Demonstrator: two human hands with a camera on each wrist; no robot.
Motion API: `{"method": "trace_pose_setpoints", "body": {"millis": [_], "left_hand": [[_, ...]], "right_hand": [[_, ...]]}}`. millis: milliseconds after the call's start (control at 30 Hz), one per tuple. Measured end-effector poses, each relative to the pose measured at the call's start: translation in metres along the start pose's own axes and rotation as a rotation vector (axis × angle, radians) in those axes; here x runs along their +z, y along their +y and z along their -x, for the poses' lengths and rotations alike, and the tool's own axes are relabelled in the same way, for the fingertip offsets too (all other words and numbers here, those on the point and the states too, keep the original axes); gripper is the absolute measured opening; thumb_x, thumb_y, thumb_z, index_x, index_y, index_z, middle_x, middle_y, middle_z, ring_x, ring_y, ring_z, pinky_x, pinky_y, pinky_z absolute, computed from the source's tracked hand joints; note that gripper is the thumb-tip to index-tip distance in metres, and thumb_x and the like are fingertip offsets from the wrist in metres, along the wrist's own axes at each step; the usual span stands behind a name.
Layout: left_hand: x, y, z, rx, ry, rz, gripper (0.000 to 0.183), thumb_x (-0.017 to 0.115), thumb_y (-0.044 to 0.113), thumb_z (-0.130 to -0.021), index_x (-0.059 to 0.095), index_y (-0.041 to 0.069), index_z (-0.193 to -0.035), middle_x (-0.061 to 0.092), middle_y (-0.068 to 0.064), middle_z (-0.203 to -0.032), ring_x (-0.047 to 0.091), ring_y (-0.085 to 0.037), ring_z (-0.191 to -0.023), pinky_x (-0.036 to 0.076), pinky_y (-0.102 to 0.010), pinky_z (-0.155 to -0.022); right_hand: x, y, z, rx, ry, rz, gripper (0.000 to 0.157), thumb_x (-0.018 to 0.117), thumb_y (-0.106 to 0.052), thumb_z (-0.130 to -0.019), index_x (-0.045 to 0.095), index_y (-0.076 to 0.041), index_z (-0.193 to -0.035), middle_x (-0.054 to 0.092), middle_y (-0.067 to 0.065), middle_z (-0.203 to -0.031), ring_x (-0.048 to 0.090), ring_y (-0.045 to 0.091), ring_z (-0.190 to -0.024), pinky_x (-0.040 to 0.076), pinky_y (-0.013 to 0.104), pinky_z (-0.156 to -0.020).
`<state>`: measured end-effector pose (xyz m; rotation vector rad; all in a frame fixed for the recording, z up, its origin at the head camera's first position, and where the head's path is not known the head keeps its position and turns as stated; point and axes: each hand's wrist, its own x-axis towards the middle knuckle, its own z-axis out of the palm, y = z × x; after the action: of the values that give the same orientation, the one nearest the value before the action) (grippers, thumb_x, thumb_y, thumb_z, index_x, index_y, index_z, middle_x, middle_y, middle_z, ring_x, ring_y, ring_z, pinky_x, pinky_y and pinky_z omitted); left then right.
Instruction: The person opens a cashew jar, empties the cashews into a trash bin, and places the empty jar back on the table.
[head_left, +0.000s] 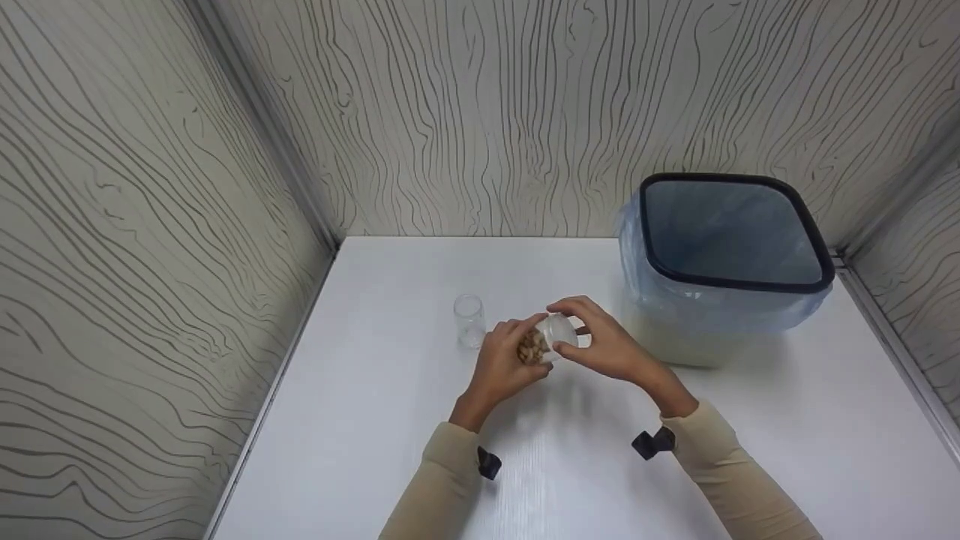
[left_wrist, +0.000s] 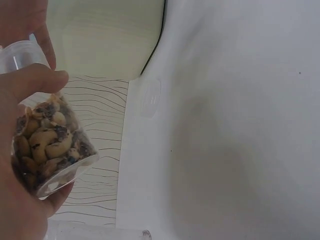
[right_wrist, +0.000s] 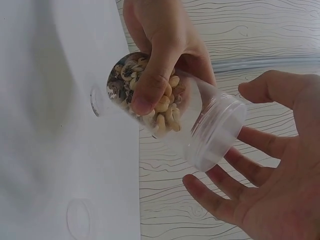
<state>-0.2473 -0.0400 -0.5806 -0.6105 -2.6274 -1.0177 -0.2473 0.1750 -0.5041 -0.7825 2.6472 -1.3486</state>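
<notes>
My left hand [head_left: 506, 360] grips a clear plastic jar [left_wrist: 55, 150] around its body, the thumb pressed along its side. Cashews and other mixed nuts [right_wrist: 162, 107] fill its lower part. The jar is tilted, with its translucent white lid [right_wrist: 220, 132] turned toward my right hand [head_left: 604, 345]. The fingers of that right hand spread loosely around the lid; in the right wrist view the thumb stands a little off its rim, and whether a fingertip touches it is unclear. Left of my hands stands a second clear jar [head_left: 469, 319].
A bin [head_left: 675, 341] lined with a bluish bag and topped by a black rim stands at the right rear. A clear round piece, perhaps a lid [right_wrist: 79, 219], lies on the white table [head_left: 360, 390]. Patterned walls [head_left: 487, 112] enclose the table's back and sides.
</notes>
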Motion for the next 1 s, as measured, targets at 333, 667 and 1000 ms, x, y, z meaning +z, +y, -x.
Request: {"method": "trace_pose_setpoints", "body": {"millis": [333, 667, 1000], "left_hand": [[-0.0001, 0.0, -0.0006, 0.013, 0.023, 0.004, 0.077, 0.092, 0.028, -0.08, 0.061, 0.03, -0.15, 0.074, -0.002, -0.122, 0.066, -0.019, -0.106, 0.054, -0.046, -0.096], [0.0001, 0.0018, -0.0011, 0.007, 0.033, 0.001, 0.078, 0.094, 0.027, -0.079, 0.062, 0.031, -0.149, 0.074, -0.001, -0.121, 0.065, -0.019, -0.106, 0.054, -0.046, -0.097], [-0.0003, 0.0034, -0.0017, 0.0, 0.02, -0.029, 0.078, 0.093, 0.03, -0.08, 0.061, 0.032, -0.15, 0.073, 0.0, -0.122, 0.065, -0.019, -0.107, 0.051, -0.044, -0.096]], "right_hand": [[-0.0012, -0.0026, -0.0029, 0.103, 0.044, 0.007, 0.056, 0.071, -0.033, -0.104, 0.055, -0.006, -0.15, 0.053, 0.018, -0.153, 0.056, 0.041, -0.137, 0.055, 0.061, -0.104], [-0.0015, -0.0036, -0.0046, 0.255, 0.095, 0.055, 0.067, 0.062, -0.05, -0.106, 0.052, -0.003, -0.153, 0.056, 0.022, -0.153, 0.061, 0.043, -0.135, 0.059, 0.055, -0.1], [0.0014, -0.0034, -0.0055, 0.365, 0.048, -0.035, 0.078, 0.058, -0.06, -0.105, 0.051, 0.002, -0.151, 0.058, 0.025, -0.145, 0.07, 0.037, -0.118, 0.066, 0.038, -0.079]]}}
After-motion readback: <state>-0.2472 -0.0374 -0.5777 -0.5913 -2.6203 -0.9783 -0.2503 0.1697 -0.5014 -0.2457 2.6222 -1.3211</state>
